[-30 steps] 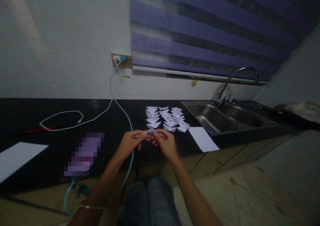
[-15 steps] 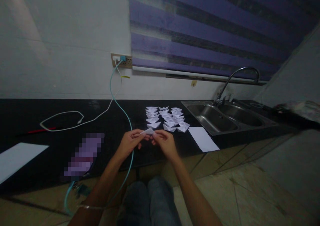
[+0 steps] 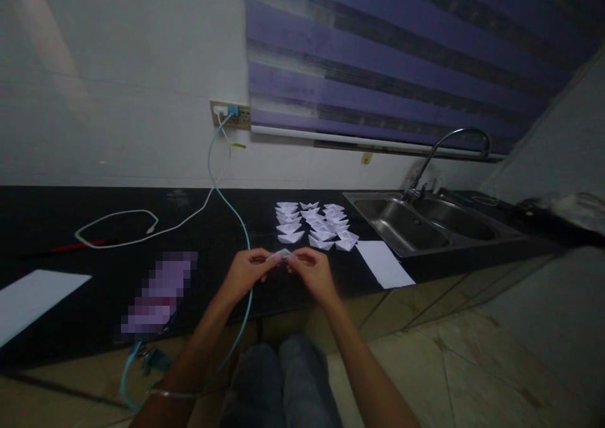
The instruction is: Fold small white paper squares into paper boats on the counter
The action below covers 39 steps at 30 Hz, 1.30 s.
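A small piece of folded white paper (image 3: 283,253) is pinched between my two hands above the dark counter's front part. My left hand (image 3: 246,271) grips its left end, with thumb and fingers closed. On its right end my right hand (image 3: 312,269) is closed the same way. The paper's lower part is hidden behind my thumbs. Just beyond my hands, several white folded paper boats (image 3: 316,223) stand in three rough rows. To their right lies a white paper sheet (image 3: 385,264), reaching the counter's front edge.
A steel double sink (image 3: 378,217) with a curved tap (image 3: 435,150) is at the right. On the left lie a blurred-out purple phone (image 3: 158,295), more white paper (image 3: 38,299), a red pen (image 3: 70,247) and a white cable (image 3: 184,222). A teal cable (image 3: 239,210) runs beside my left hand.
My fingers have shifted closer together on the folded paper, and my thumbs now cover more of it. The boats and sheets have stayed where they were.
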Each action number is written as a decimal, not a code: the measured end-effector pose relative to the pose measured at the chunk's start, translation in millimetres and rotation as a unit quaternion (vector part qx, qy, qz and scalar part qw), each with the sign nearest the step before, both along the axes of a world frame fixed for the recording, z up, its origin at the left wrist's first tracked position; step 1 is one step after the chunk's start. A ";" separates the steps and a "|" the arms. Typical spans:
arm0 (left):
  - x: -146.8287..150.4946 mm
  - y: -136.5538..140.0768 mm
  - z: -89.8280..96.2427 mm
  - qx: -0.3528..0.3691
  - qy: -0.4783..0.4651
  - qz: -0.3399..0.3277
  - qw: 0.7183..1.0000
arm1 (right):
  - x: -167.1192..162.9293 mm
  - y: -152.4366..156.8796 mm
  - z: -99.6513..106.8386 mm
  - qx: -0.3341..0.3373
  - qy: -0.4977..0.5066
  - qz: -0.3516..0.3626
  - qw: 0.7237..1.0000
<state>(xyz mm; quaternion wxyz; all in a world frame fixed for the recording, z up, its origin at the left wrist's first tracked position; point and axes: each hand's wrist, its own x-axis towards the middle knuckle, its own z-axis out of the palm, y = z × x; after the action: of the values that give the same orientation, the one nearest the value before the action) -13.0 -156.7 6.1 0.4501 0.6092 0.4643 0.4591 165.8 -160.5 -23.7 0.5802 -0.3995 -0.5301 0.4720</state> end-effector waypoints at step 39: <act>-1.3 3.7 -17.1 0.146 0.080 -0.093 0.982 | 4.9 -11.3 11.5 0.122 -0.087 -0.021 0.988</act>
<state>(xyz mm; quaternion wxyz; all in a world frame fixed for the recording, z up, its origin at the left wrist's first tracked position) -14.3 -152.9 -11.0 0.3582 0.7441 0.3679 0.4274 170.7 -171.8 -12.2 0.5864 -0.3759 -0.6237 0.3547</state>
